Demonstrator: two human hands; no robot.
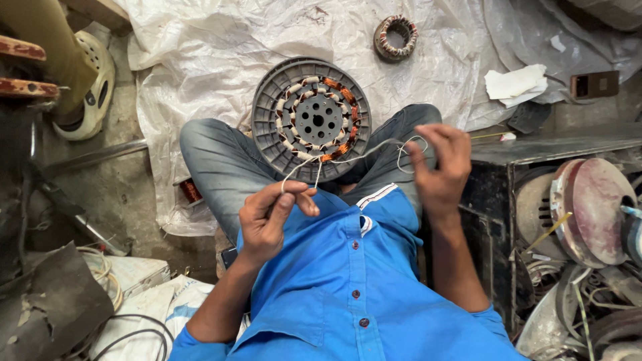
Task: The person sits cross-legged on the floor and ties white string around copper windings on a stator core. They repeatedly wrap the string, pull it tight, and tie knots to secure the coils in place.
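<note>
1. The left hand [271, 217] is pinching one end of a thin white cord [354, 155].
2. The right hand [441, 167] is gripping its looped other end.
3. The cord is running crosswise between them, just below the grey fan stator [311, 120], which is resting on the person's lap ahead of both hands.

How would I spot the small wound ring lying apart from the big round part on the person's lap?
Start at the white plastic sheet spread over the floor, then look beyond the big grey disc on the lap. The small ring lies alone near the sheet's top edge; unlike the disc, it has an open middle and no grey rim.
</note>
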